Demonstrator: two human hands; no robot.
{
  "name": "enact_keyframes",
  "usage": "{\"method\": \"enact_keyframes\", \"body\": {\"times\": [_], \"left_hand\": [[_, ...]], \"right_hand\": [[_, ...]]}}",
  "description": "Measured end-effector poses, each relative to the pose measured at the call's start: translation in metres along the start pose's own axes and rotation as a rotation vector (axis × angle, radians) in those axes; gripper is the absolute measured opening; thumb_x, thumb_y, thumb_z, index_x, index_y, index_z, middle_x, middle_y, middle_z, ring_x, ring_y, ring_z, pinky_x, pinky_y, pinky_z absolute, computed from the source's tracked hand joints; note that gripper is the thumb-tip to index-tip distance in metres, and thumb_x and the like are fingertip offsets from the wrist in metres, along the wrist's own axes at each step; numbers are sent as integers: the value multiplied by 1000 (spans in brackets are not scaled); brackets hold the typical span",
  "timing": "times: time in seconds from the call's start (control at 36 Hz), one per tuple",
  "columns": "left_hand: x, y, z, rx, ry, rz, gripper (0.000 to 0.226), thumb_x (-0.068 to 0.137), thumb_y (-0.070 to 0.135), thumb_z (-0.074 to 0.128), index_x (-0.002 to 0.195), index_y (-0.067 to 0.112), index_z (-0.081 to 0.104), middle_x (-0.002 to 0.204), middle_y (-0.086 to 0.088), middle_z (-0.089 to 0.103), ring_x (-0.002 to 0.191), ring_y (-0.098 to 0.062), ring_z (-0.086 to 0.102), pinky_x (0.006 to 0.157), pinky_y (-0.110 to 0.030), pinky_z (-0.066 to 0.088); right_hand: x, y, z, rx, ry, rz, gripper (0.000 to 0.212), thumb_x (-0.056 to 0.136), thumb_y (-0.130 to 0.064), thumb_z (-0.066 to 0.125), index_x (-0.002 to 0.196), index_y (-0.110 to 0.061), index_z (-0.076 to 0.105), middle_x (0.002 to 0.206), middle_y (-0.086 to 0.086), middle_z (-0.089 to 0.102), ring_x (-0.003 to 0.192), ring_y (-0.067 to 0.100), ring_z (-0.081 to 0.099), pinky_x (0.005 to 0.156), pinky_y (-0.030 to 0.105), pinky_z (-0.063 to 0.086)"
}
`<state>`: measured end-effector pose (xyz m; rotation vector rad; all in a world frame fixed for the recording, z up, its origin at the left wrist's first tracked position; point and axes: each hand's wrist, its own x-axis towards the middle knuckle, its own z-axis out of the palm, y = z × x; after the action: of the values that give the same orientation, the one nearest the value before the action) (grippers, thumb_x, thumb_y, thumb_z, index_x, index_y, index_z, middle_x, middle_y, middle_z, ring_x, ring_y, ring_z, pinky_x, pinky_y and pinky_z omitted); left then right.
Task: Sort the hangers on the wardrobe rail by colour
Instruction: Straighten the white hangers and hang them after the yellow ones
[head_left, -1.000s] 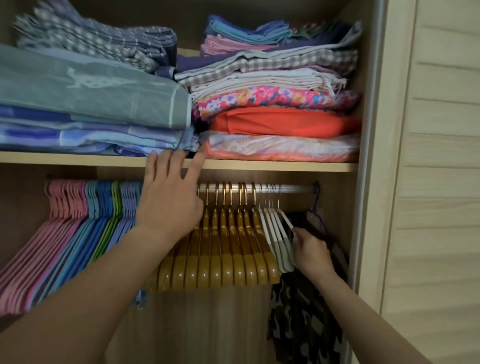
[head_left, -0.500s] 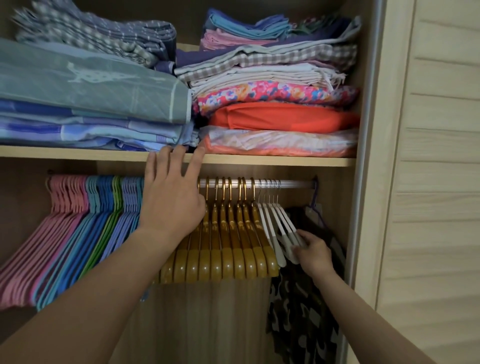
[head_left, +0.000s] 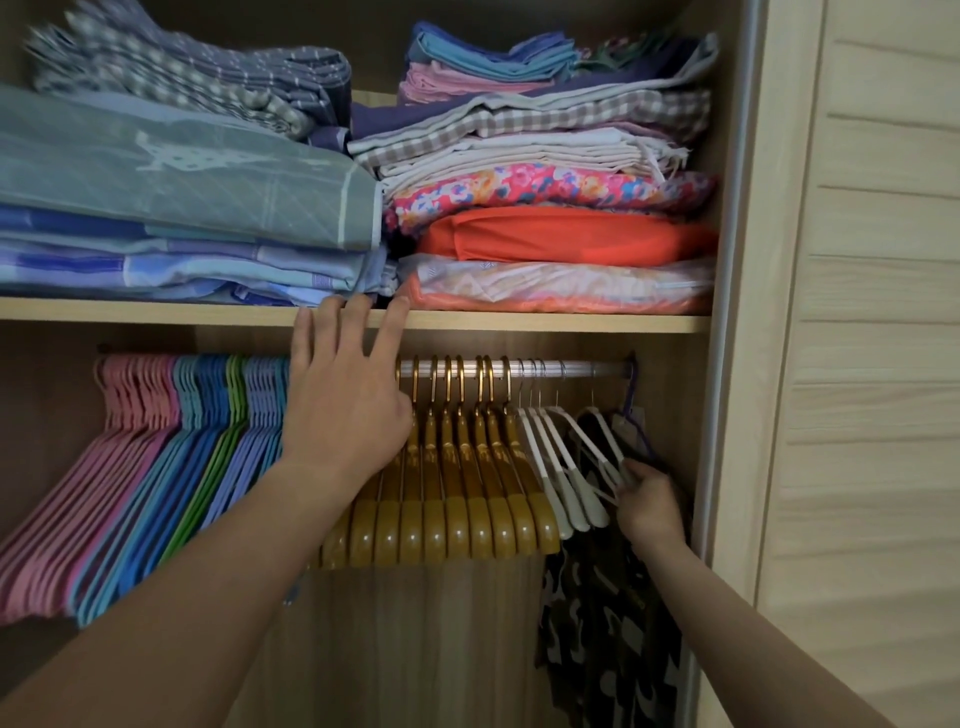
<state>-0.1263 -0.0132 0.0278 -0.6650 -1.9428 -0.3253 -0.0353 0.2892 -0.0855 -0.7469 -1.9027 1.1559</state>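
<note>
We look into an open wardrobe (head_left: 737, 260) whose slatted sliding door (head_left: 872, 364) stands to the right of the rail. Above the rail, a wooden shelf (head_left: 156, 310) carries two stacks of folded bedding (head_left: 545, 197), grey-green and blue on the left, checked, floral and orange on the right. The metal rail (head_left: 576, 370) runs just beneath the shelf, and the hangers along it fall into bands: pink hangers (head_left: 88, 499) at the rail's left end, then blue hangers (head_left: 176, 483) with a few green hangers (head_left: 210, 470) among them, then lilac hangers (head_left: 249, 457); gold-coloured hangers (head_left: 467, 499) with brass hooks hang at the rail's middle, and white hangers (head_left: 563, 467) come next toward its right end. Below the rail's right end hangs a camouflage-patterned garment (head_left: 608, 623). Our left hand (head_left: 345, 410) reaches up in front of the rail between the lilac and gold groups, fingers straight and spread, their tips against the shelf's front edge, gripping nothing. Our right hand (head_left: 647, 501) is below the rail's right end, its fingers pinching the lower arm of the rightmost white hanger, which is pulled out a little from the other white ones.
</note>
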Motion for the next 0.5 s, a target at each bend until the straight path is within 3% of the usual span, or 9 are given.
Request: {"method": "enact_keyframes", "body": {"times": [0.06, 0.19, 0.25, 0.31, 0.39, 0.5], "left_hand": [[0, -1, 0, 0, 1, 2, 90, 82, 28, 65, 161, 20, 23, 155, -19, 35, 149, -41, 25, 125, -58, 15], [0, 0, 2, -7, 2, 5, 90, 82, 28, 66, 161, 20, 22, 155, -19, 34, 149, -42, 24, 125, -59, 15], [0, 0, 2, -7, 4, 8, 91, 82, 27, 66, 161, 19, 23, 155, -20, 34, 149, -42, 25, 125, -59, 15], [0, -1, 1, -11, 6, 12, 92, 81, 27, 67, 161, 19, 22, 155, -20, 34, 149, -43, 25, 125, -59, 15], [0, -2, 2, -5, -2, 11, 92, 82, 29, 66, 161, 20, 20, 155, -20, 33, 149, -42, 24, 125, -59, 15], [0, -1, 2, -11, -4, 10, 93, 82, 29, 66, 162, 20, 20, 156, -19, 33, 150, -41, 23, 126, -58, 13]], "right_hand": [[-3, -2, -1, -12, -4, -16, 38, 102, 1, 47, 139, -5, 56, 92, -6, 57, 78, 4, 48, 89, 27, 40], [-11, -6, -1, -149, -41, -89, 41, 103, -4, 47, 143, -13, 54, 100, -4, 60, 86, 6, 54, 88, 25, 42], [-11, -7, -1, -250, -39, -143, 41, 103, -6, 48, 142, -14, 55, 116, 3, 64, 103, 18, 61, 89, 25, 41], [-8, -4, 1, -345, -26, -193, 39, 103, -13, 49, 142, -18, 56, 136, 10, 55, 116, 25, 59, 94, 28, 43], [-4, -1, 4, -426, -48, -208, 39, 104, -22, 50, 142, -21, 55, 147, 9, 39, 118, 28, 55, 99, 35, 46], [-1, 1, 4, -522, -73, -191, 39, 99, -24, 60, 138, -18, 56, 151, 10, 30, 118, 31, 55, 96, 36, 48]]}}
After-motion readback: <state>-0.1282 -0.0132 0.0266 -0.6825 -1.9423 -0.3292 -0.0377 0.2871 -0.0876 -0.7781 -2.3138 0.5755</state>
